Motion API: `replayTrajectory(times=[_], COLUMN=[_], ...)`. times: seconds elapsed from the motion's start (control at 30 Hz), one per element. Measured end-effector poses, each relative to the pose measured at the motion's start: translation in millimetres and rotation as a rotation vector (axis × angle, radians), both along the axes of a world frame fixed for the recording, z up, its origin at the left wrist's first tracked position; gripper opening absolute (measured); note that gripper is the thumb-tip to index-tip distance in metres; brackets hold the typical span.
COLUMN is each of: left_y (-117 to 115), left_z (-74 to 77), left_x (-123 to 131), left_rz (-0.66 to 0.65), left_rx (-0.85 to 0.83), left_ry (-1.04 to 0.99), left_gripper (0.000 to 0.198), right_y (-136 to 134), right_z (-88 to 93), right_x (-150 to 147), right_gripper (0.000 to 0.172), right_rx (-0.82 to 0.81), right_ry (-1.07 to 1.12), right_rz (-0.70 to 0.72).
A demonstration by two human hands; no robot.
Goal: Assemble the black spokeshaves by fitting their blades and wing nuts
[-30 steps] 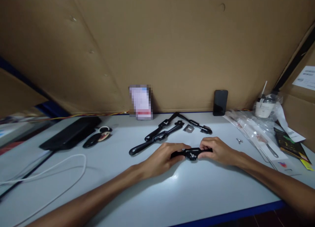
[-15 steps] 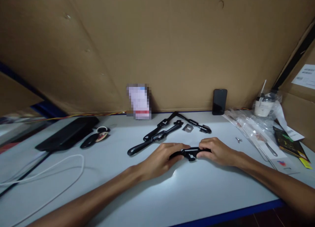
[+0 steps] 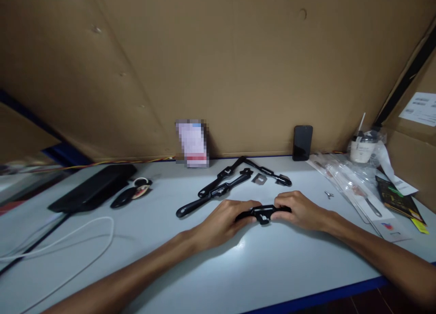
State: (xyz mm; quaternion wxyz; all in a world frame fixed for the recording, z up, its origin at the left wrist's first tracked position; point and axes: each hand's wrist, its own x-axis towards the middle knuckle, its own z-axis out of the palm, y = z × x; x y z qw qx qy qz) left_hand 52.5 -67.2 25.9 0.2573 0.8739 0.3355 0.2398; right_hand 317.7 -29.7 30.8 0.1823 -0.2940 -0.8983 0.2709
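Observation:
A black spokeshave point(image 3: 263, 211) is held level just above or on the table, one handle in each hand; I cannot tell if it touches the surface. My left hand point(image 3: 235, 215) is closed round its left handle, and my right hand point(image 3: 295, 209) grips the right one. The slotted middle of the tool shows between the hands. Beyond them lie more black spokeshaves point(image 3: 200, 204), some overlapping. Close to these is a flat grey metal plate with a cut-out point(image 3: 259, 179). A small silver wing-shaped screw point(image 3: 329, 194) lies to the right of my right hand.
Plastic-packed tools point(image 3: 361, 198) cover the table's right side, near a wrapped cup point(image 3: 363, 148). A phone point(image 3: 302, 143) leans on the cardboard wall point(image 3: 238, 78). Left are a black flat device point(image 3: 93, 187), keys point(image 3: 131, 193) and a white cable point(image 3: 111, 234).
The view has shifted very slightly. Both hands keep their grip on the spokeshave, with almost no movement.

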Motion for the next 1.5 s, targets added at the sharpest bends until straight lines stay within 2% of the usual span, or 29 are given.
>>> replayTrajectory(times=[0.2,0.33,0.4,0.47,0.53,0.6,0.67,0.77,0.83,0.9,1.0,1.13,1.2,1.33,1.5], left_y=[-2,-3,-3,-3,-3,-3,-5,-12,-16,-18,-17,-5,3,13,16], left_z=[3.6,1.9,0.1,-1.7,-2.7,-2.4,-0.8,3.0,5.9,8.8,10.7,5.8,1.8,-4.3,-9.1], left_x=[1,1,0,-1,-3,-4,-2,3,8,12,11,0,-6,-14,-17], left_rz=[-0.006,0.013,0.034,0.082,0.126,0.134,0.085,-0.095,-0.194,-0.218,-0.141,0.094,0.197,0.285,0.358], left_rx=[-0.009,0.003,0.06,0.183,0.291,0.34,0.367,0.397,0.386,0.369,0.393,0.483,0.515,0.534,0.524], left_ry=[0.039,0.074,0.119,0.195,0.264,0.269,0.228,0.227,0.262,0.278,0.282,0.395,0.451,0.451,0.364], left_gripper=[0.028,0.03,0.032,0.035,0.036,0.034,0.037,0.047,0.048,0.044,0.034,0.034,0.035,0.037,0.036], right_y=[-1,-2,0,8,18,29,36,39,37,34,31,26,24,20,15], right_z=[0.5,4.1,7.4,9.4,8.0,3.1,-3.2,-9.3,-8.3,-2.5,11.6,30.0,37.6,47.4,38.1], right_x=[0,-1,0,4,10,16,21,22,21,20,23,37,45,59,54], right_gripper=[0.03,0.024,0.021,0.02,0.021,0.021,0.022,0.034,0.035,0.031,0.023,0.024,0.027,0.028,0.041], right_rx=[0.011,0.001,-0.021,0.022,0.153,0.294,0.38,0.442,0.434,0.398,0.346,0.321,0.297,0.231,0.229], right_ry=[-0.013,-0.031,-0.015,0.048,0.083,0.027,-0.071,-0.152,-0.169,-0.193,-0.312,-0.486,-0.532,-0.616,-0.498], right_rz=[0.026,-0.002,-0.033,-0.132,-0.291,-0.434,-0.471,-0.346,-0.248,-0.236,-0.348,-0.492,-0.475,-0.394,-0.216])
